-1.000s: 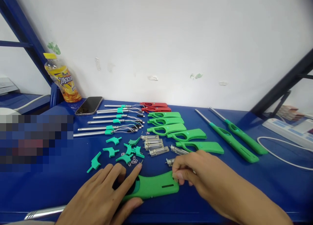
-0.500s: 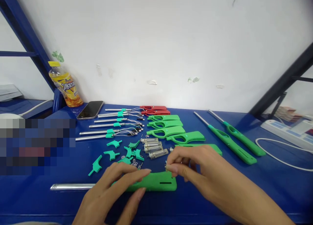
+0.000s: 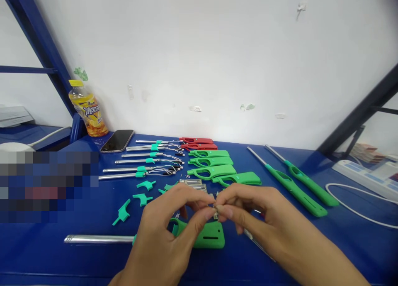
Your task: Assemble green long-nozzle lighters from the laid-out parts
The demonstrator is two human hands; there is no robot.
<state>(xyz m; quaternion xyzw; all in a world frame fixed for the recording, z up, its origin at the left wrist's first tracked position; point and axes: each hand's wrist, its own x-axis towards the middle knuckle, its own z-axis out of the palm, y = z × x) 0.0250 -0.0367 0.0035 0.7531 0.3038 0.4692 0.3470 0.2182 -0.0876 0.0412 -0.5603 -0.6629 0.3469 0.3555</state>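
My left hand (image 3: 177, 228) and my right hand (image 3: 255, 211) meet at their fingertips, both pinched around a tiny metallic part whose kind I cannot make out. Beneath them lies a green long-nosed lighter (image 3: 209, 236), its silver barrel pointing left and its middle partly covered by my left hand. Loose teal triggers (image 3: 123, 213) lie left of my hands. Clear fuel tanks (image 3: 194, 184) show just behind the fingers, partly hidden. Under my right hand a thin rod-like tool (image 3: 258, 244) is half covered.
Metal lighter barrels with wires (image 3: 121, 169) lie in rows at the back left. Green handle shells (image 3: 214, 171) and red shells (image 3: 199, 146) sit behind my hands. Two lighters (image 3: 298, 190) rest at right, near a power strip (image 3: 363, 178). A phone (image 3: 117, 141) and bottle (image 3: 88, 109) stand back left.
My left hand has left the green lighter and moved up and right to meet my right hand. Its fingers have closed into a pinch. The thin tool now shows beneath my right hand.
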